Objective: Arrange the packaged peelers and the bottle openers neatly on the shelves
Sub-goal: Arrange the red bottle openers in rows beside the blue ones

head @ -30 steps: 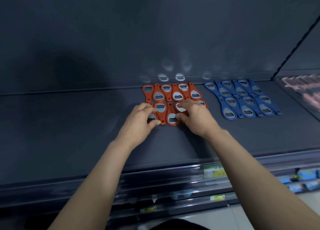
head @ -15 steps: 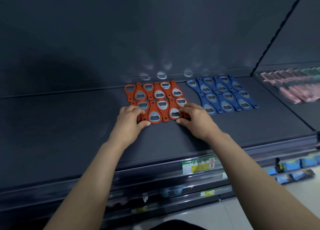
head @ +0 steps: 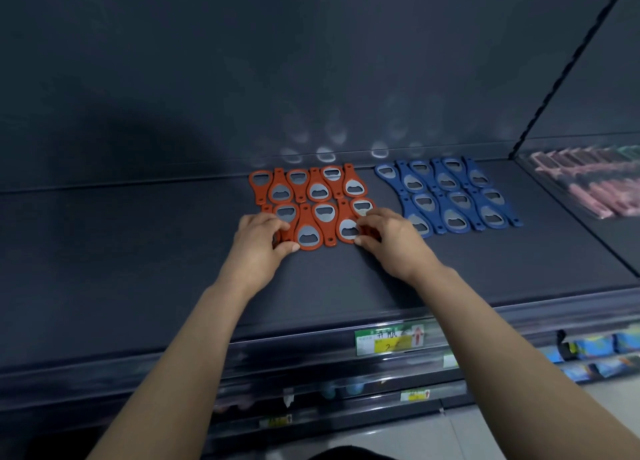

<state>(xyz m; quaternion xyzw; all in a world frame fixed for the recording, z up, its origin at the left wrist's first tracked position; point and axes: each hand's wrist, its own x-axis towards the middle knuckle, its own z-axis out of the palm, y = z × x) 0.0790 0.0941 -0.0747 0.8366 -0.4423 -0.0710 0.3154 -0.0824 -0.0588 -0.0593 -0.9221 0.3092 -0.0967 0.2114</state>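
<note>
Head view: the left hand point(head: 258, 243), fingers curled over the top and thumb at the near edge, grips the left end of the front row of orange bottle openers point(head: 311, 200). The right hand point(head: 391, 241), curled the same way, pinches the right end of that row. These openers lie flat in two rows, alternating head to handle, on the dark shelf point(head: 138, 252). Near them on the right, not touching, blue bottle openers point(head: 450, 196) lie in the same pattern. Farther right, blurred pink packaged peelers point(head: 588, 186) lie side by side. A green-and-yellow price label point(head: 389, 340) sits on the shelf's front rail.
</note>
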